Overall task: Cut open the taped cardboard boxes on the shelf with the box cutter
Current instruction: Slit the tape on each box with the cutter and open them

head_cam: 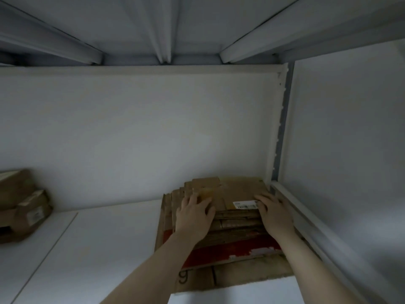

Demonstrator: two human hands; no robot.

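**Hands on flattened stack, no cutter in sight**

Both hands are empty. The left hand (194,212) lies flat, fingers spread, on top of a stack of flattened cardboard (236,218). The right hand (272,212) rests flat at the stack's right edge, beside a white barcode label (245,204). Neither grips anything.

The stack sits at the right end of the white shelf (105,238), close to the corner post (282,128). A red-printed sheet (230,252) shows low in the pile. The step looks like squaring up spent cardboard, not cutting.

The taped boxes (24,207) sit well apart at far left: brown, stacked, one labelled, tape pale and hard to make out. The box cutter is not visible. The next move likely calls for finding it, then reaching left.
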